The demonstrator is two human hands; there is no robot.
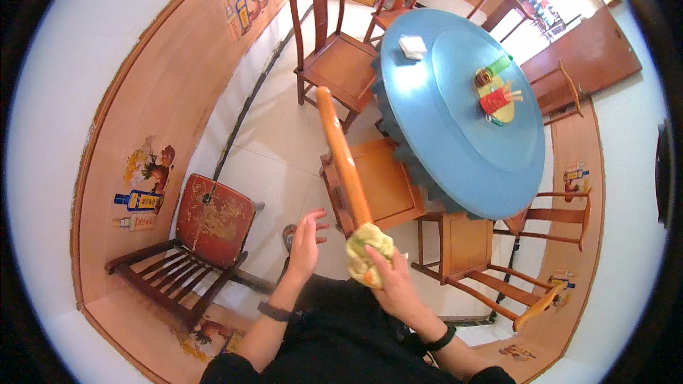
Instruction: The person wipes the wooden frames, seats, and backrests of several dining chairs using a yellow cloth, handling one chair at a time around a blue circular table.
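Observation:
My right hand (397, 280) is closed on a crumpled yellow-green cloth (368, 256), which lies against the near end of a long, glossy wooden rail (341, 149). The rail appears to be the top rail of the wooden chair (379, 181) before me, its seat turned to the round table. To the left of the cloth, my left hand (307, 248) is raised with its fingers apart and holds nothing. Whether it touches anything cannot be seen, but no contact shows. The cloth hides the rail's near end.
A round table (411, 133) with a blue cover carries white napkins (412, 47), a green bottle (500, 65) and a red packet (495, 101). Several wooden chairs surround it, one at the upper left (341, 66). A worn red-seated chair (213, 218) stands by the left wall.

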